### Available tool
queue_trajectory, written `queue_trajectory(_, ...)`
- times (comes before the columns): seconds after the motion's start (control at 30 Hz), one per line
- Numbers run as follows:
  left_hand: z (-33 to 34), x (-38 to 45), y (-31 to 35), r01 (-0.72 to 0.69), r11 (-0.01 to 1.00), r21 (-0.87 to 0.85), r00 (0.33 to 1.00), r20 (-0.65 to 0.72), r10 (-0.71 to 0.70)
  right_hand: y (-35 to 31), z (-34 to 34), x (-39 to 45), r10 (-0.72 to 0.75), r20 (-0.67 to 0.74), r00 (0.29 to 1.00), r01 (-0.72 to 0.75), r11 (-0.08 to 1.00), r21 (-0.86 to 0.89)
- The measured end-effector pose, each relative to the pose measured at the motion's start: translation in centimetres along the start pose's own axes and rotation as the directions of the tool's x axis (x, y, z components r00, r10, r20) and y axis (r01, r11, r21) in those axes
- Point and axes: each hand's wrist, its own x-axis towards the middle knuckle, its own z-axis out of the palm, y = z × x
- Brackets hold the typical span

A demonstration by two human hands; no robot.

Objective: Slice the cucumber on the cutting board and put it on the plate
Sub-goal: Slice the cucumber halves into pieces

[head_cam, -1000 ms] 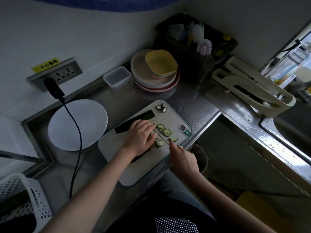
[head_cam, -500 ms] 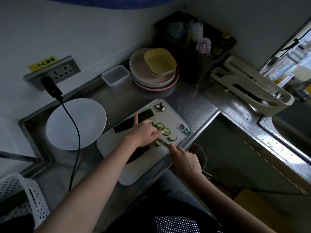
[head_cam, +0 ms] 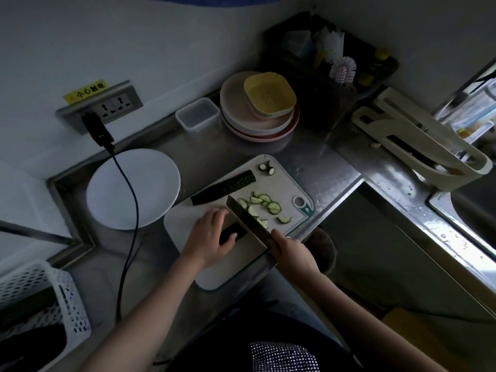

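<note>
Two hands work at the near edge of the cutting board (head_cam: 185,224). Our right hand (head_cam: 291,255) is curled tight around the handle of a big knife (head_cam: 245,222), and the wide blade leans over the board. Our left hand (head_cam: 210,238) lies on the near cucumber piece (head_cam: 228,233), fingers bent softly over it and thumb beside it. The dark green piece pokes out under that hand, right next to the blade. Just past the blade, thin cucumber slices (head_cam: 264,206) lie in a little heap on the board. Farther back lies a second long cucumber piece (head_cam: 224,187), and two small end bits (head_cam: 267,168) sit near the far corner. Left of the board is the white plate (head_cam: 132,187), with a black cable (head_cam: 128,210) across it. A moment ago the knife stood low and thin among the slices; now its blade is lifted and its flat side shows. Our left hand has slid back toward us, so the far piece is uncovered.
</note>
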Motion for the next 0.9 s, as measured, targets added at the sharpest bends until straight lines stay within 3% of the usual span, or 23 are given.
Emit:
queue_trajectory(0.07, 0.8, -0.8, -0.3, -0.032, 0.993, 0.111, 0.996, 0.081, 0.023, 0.8, -0.5, 0.4, -0.005, -0.009, 1.0, 0.004, 0.999, -0.05)
queue_trajectory(0.23, 1.2, -1.0, -0.4, -0.137, 0.979, 0.153, 0.99, 0.051, 0.131, 2.9, -2.1, 0.8, 0.081, -0.109, 0.991, -0.089, 0.993, -0.076)
queue_trajectory(0.5, 2.6, -1.4, -0.3, -0.355, 0.898, 0.259, 0.916, -0.095, 0.389, -1.3, -0.3, -1.3, -0.07, -0.107, 0.992, 0.059, 0.993, -0.1)
queue_trajectory(0.7, 2.4, -1.0, -0.1, -0.394, 0.875, 0.283, 0.904, -0.052, 0.424, -3.1, 1.3, -2.5, -0.093, 0.012, 0.996, 0.093, 0.957, -0.274)
queue_trajectory(0.9, 2.4, -1.5, 0.1, -0.354, 0.903, 0.242, 0.929, -0.024, 0.37, -3.4, 1.7, -2.8, -0.155, -0.052, 0.986, 0.127, 0.927, -0.352)
